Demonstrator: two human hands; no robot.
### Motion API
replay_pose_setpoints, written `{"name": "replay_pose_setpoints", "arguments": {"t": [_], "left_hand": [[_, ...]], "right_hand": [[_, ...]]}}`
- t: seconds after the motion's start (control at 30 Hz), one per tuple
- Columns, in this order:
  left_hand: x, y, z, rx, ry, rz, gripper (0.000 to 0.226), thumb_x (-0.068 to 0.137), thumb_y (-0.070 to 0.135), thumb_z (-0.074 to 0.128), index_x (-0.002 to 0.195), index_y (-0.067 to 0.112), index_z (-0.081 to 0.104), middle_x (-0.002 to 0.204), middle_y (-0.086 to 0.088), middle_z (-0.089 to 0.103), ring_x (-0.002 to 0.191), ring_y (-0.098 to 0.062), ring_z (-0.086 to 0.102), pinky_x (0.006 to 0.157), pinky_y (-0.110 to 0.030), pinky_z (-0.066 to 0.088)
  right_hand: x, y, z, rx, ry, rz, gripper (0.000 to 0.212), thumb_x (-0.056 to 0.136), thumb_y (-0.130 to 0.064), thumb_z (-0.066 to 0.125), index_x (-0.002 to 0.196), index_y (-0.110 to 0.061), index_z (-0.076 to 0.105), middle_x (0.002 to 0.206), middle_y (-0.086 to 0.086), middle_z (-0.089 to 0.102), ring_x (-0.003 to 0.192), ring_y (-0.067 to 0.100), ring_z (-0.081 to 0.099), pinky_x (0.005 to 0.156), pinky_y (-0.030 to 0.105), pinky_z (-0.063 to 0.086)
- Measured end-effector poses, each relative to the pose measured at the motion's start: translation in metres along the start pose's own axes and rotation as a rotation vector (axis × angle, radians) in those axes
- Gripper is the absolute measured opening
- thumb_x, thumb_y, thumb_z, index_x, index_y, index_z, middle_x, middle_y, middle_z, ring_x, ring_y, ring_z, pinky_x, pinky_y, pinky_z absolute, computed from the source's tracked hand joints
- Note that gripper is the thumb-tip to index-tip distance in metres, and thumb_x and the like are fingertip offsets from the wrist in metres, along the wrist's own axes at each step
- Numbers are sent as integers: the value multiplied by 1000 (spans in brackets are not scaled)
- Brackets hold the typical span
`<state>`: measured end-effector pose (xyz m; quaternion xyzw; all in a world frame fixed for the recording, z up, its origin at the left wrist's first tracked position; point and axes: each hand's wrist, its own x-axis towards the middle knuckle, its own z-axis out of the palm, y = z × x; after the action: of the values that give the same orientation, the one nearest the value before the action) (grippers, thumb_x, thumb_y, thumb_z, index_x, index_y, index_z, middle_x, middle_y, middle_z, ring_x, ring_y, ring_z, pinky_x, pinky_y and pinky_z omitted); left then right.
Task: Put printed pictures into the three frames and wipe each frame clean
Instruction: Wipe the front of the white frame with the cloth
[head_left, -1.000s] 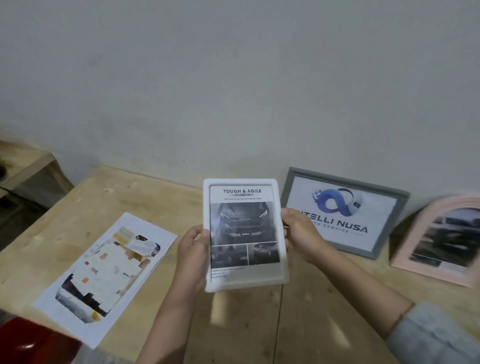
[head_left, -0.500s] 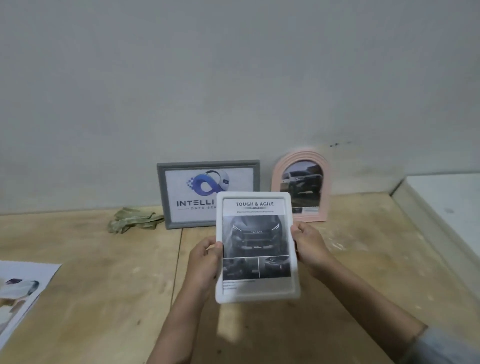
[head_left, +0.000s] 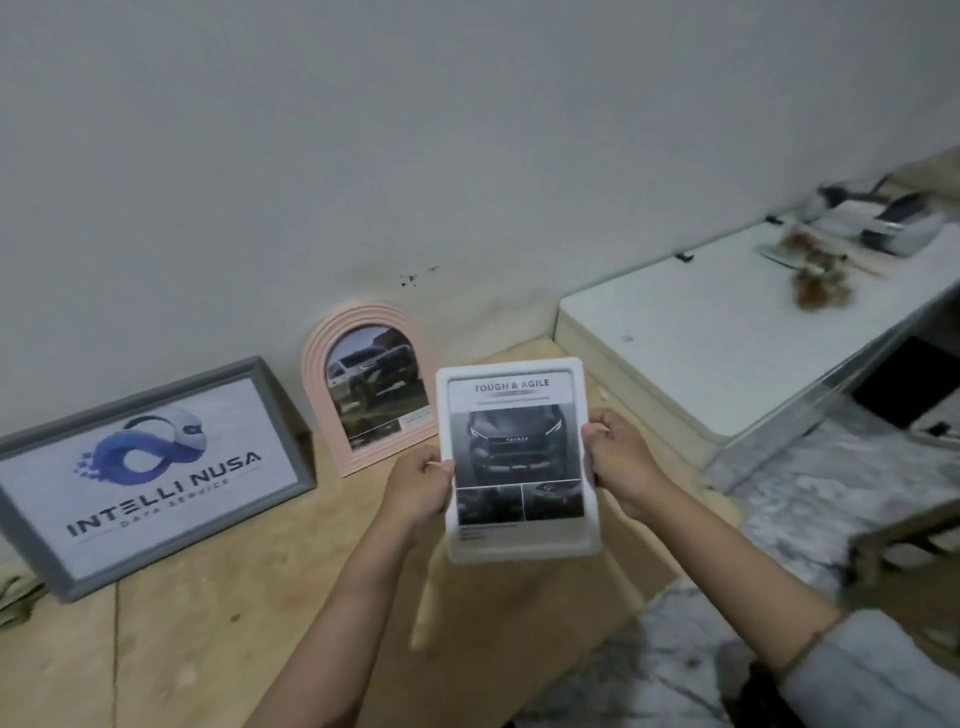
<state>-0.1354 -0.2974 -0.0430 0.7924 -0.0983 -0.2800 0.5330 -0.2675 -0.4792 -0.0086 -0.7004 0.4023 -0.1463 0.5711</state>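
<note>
I hold a white frame (head_left: 519, 545) upright above the wooden table, with a grey car print headed "TOUGH & AGILE" inside it. My left hand (head_left: 421, 483) grips its left edge and my right hand (head_left: 618, 462) grips its right edge. Behind it, a pink arched frame (head_left: 317, 374) with a car picture leans on the wall. Left of that, a grey frame (head_left: 291, 415) with the "INTELLI NUSA" logo print also leans against the wall.
The wooden table (head_left: 208, 623) ends at the right, beside a lower white table (head_left: 701, 332) carrying a printer (head_left: 883, 223) and brown clutter. A greenish cloth (head_left: 13, 597) shows at the far left edge. Marbled floor (head_left: 831, 478) lies to the right.
The view has swung right: both leaning frames slid left in view, the sheet of printed pictures left the view, and the white table with the printer came in. Both hands still hold the white frame.
</note>
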Motion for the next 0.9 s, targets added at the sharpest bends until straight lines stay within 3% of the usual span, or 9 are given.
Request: {"name": "replay_pose_setpoints", "arguments": {"t": [0.1, 0.2, 0.3, 0.37, 0.43, 0.57, 0.63, 0.77, 0.9], "left_hand": [[33, 15, 19, 79, 9, 66, 15, 87, 14, 48, 73, 15, 54, 66, -9, 54, 64, -23, 49, 64, -36, 39], [66, 37, 34, 121, -5, 119, 15, 90, 10, 46, 76, 12, 49, 71, -11, 49, 67, -22, 46, 64, -33, 37], [96, 57, 48, 191, -15, 175, 21, 92, 6, 44, 73, 15, 46, 68, -4, 46, 67, -21, 43, 61, -31, 33], [118, 64, 59, 232, -15, 193, 19, 93, 6, 44, 77, 15, 47, 69, -1, 46, 65, -17, 43, 58, -29, 31], [134, 67, 67, 241, -39, 197, 12, 94, 7, 44, 87, 14, 51, 73, 1, 49, 66, -13, 44, 58, -28, 34], [163, 60, 79, 242, -67, 183, 10, 93, 7, 44, 92, 11, 53, 73, 1, 49, 67, -14, 45, 57, -28, 34], [174, 55, 83, 253, -61, 187, 11, 92, 5, 43, 88, 11, 52, 71, 1, 47, 66, -15, 43, 56, -28, 34], [179, 45, 80, 220, -72, 228, 15, 92, 2, 42, 92, 10, 55, 75, 2, 51, 70, -13, 48, 60, -26, 39], [172, 34, 71, 207, -98, 257, 17, 91, -3, 43, 90, 7, 57, 79, 0, 54, 73, -13, 50, 62, -24, 41]], "right_hand": [[17, -9, -13, 40, 44, -57, 24, 98, -11, 37, 95, -26, 56, 78, 8, 66, 56, 21, 54, 56, 29, 40], [45, -16, -19, 25, 103, -136, 22, 97, -10, 38, 104, -21, 55, 85, 3, 67, 68, 12, 63, 59, 26, 46], [71, -19, -21, 12, 177, -169, 21, 96, -8, 38, 106, -19, 53, 87, -9, 61, 76, 3, 57, 63, 15, 45], [91, -17, -19, 11, 212, -170, 20, 97, -7, 38, 106, -19, 51, 90, -8, 59, 78, 5, 56, 61, 9, 41], [105, -12, -17, 11, 232, -165, 21, 97, -7, 38, 107, -20, 51, 93, -3, 60, 81, 11, 57, 62, 13, 42], [129, 1, -12, 8, 258, -144, 24, 96, -4, 37, 110, -17, 51, 87, -13, 56, 73, -4, 53, 57, 5, 41], [141, 10, -7, 12, 257, -133, 23, 95, -3, 38, 110, -14, 52, 85, -10, 58, 70, -1, 55, 61, 10, 45], [147, 27, 0, 49, 230, -127, 24, 91, -4, 39, 107, -14, 55, 86, 4, 64, 74, 19, 61, 66, 39, 52], [139, 37, 10, 81, 256, -114, 27, 90, -1, 39, 98, -21, 55, 84, 2, 63, 71, 13, 59, 61, 30, 50]]}}
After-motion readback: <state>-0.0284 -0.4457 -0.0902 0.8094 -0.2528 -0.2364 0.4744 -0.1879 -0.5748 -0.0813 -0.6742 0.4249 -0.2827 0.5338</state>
